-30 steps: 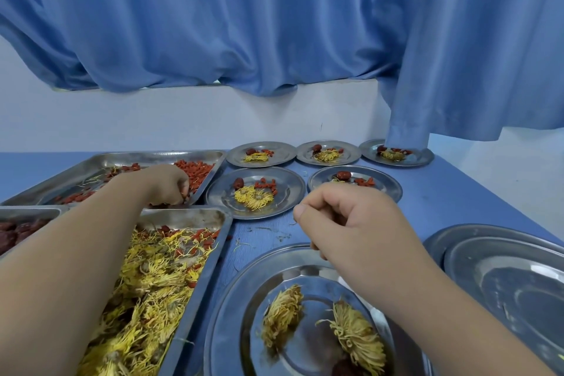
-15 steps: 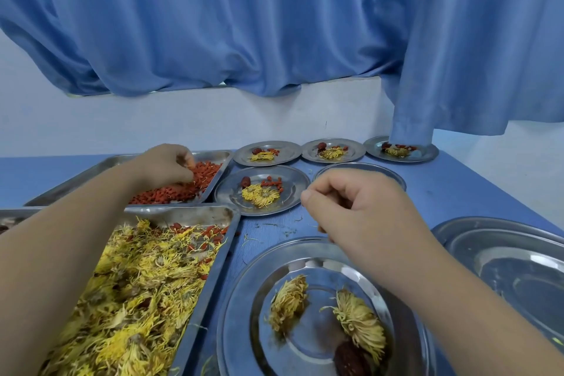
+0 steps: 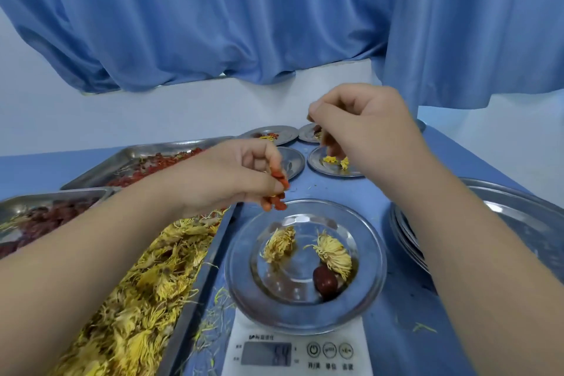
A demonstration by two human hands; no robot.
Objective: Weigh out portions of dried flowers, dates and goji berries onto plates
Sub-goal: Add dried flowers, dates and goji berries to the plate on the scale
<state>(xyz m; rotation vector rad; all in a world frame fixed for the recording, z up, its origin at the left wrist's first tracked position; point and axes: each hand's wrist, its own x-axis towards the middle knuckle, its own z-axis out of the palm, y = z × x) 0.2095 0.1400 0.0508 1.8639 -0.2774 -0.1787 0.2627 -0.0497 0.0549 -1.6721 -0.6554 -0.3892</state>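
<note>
Left grip (image 3: 232, 178) hung just over the far rim of the plate (image 3: 241, 272), thumb and fingertips pinching a cluster of goji berries (image 3: 276, 192) — the berries were in the air, none on the plate. Right grip (image 3: 366, 131) was raised farther back, above the small filled plates (image 3: 320, 166), fingers curled under; whether they held anything could not be told. The plate sat on the scale (image 3: 296, 354) on the blue bench (image 3: 403, 330) and carried two dried flowers (image 3: 279, 243) and one date (image 3: 325, 281), the date touching the right-hand flower. Scale readout blurred. Flower tray (image 3: 206, 284) lay just left of the plate; date tray (image 3: 45, 195) and goji tray (image 3: 171, 144) stood behind it. Stack of empty plates (image 3: 525, 223) — right side.
</note>
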